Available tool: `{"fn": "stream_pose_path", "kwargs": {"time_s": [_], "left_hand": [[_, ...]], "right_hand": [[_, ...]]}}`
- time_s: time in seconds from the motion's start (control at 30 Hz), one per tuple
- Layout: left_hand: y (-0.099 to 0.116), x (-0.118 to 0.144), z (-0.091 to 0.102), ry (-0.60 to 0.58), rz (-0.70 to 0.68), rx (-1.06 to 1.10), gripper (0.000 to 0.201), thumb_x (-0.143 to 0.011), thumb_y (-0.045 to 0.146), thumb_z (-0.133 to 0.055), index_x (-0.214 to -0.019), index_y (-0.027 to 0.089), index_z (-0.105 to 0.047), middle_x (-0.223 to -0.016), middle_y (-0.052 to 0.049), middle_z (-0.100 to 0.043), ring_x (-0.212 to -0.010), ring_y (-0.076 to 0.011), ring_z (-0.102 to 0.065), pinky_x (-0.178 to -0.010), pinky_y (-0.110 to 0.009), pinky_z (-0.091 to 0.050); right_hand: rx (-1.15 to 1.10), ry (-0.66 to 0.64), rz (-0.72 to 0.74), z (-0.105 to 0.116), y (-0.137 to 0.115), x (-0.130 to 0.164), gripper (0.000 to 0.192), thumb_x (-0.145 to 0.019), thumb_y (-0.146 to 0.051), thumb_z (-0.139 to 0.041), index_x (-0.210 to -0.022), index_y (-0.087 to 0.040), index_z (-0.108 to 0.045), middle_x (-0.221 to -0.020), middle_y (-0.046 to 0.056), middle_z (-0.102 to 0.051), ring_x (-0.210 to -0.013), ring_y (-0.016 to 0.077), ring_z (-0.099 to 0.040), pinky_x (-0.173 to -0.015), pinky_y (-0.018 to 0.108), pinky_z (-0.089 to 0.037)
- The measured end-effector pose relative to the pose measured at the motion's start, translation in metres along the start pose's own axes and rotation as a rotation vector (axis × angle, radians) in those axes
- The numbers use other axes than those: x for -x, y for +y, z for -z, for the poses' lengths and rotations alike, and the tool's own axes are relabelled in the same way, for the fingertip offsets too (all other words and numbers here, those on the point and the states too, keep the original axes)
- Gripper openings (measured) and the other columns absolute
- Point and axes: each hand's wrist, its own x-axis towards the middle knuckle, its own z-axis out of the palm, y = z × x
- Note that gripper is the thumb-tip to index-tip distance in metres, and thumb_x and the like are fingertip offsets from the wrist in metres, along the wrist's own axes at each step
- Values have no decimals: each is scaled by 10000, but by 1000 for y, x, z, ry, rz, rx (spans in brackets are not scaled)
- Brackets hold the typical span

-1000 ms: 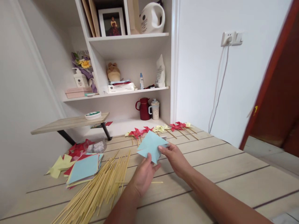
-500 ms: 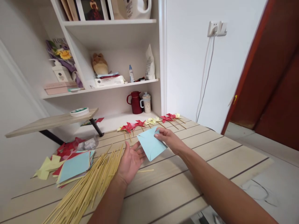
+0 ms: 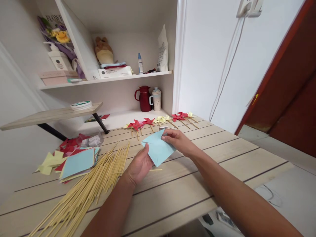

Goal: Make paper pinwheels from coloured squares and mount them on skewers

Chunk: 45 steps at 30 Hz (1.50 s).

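Wooden table [image 3: 222, 154], pale planks, set against a white wall and open shelving.

Blue paper [image 3: 158, 149] is held just above the table at centre, partly folded, one corner pointing to 12 o'clock. It is pinched at its 9 o'clock edge by the left hand [image 3: 139, 166], thumb on top, fingers closed beneath. Its upper 3 o'clock edge is gripped by the right hand [image 3: 176, 141], fingertips narrowed on a fold near the top corner.

One loose stick [image 3: 155, 170] lies on the table just below the paper, at 6 o'clock. A large heap of sticks [image 3: 91, 187] is spread at 8 o'clock, close to the left forearm. Beyond it, at 9 o'clock, a stack of paper squares [image 3: 76, 163] is seen, blue on top, with yellow and red sheets under and beside it. A clear tub [image 3: 91, 141] stands near that stack; its contents cannot be made out.

At 12 o'clock, along the table's far edge, a row of pinwheels [image 3: 160, 120] in red and yellow is laid out, each on a stick.

Progress, as judged: several pinwheels are finished; the blue sheet is only at the folding stage and no stick is fixed to it. Many sticks and sheets are unused.

Further back: a red jug [image 3: 144, 98] and a cup [image 3: 156, 98] on the lower shelf.
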Motion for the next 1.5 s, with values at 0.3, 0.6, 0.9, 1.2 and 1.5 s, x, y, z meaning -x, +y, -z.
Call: {"fn": "stream_pose_path", "kwargs": {"time_s": [0.3,0.6,0.9,1.2,1.5], "left_hand": [[4,1,1,-5,27,-79,458,-938,422,-534,-1294,142,-604,-1310,-150,-639,-1236,-323,-551,-1037,-454,-393],[15,6,4,-76,161,-223,545,-929,535,-484,-1225,109,-653,-1168,-183,-699,-1072,-308,-640,-948,-420,-449],[-1,3,1,90,163,-441,322,-811,367,-732,-999,105,-723,-940,-135,-741,-824,-211,-670,-818,-343,-496],[11,2,1,391,-6,-231,248,-735,275,-795,-921,125,-730,-933,-124,-761,-817,-231,-696,-767,-349,-543],[22,8,-5,364,-110,-131,241,-755,245,-786,-953,114,-740,-907,-94,-758,-742,-156,-673,-693,-254,-529]], "right_hand": [[71,-24,10,2,0,-1,199,-810,-394,-663,-811,-200,-708,-684,-14,-590,-600,129,-499,-562,256,-372],[368,-225,6,15,-11,2,168,-836,-331,-622,-873,-204,-726,-742,-2,-629,-656,147,-531,-578,251,-395],[529,-194,71,4,-13,3,298,-864,-289,-626,-1157,-285,-678,-740,-20,-595,-648,134,-495,-587,253,-401],[493,85,491,-11,-3,5,325,-884,-335,-646,-1209,-327,-648,-1224,70,-547,-1210,258,-503,-1053,464,-410],[667,51,491,-16,-7,13,210,-893,-220,-608,-1007,-334,-743,-1462,38,-378,-1397,309,-324,-1144,551,-293]]}}
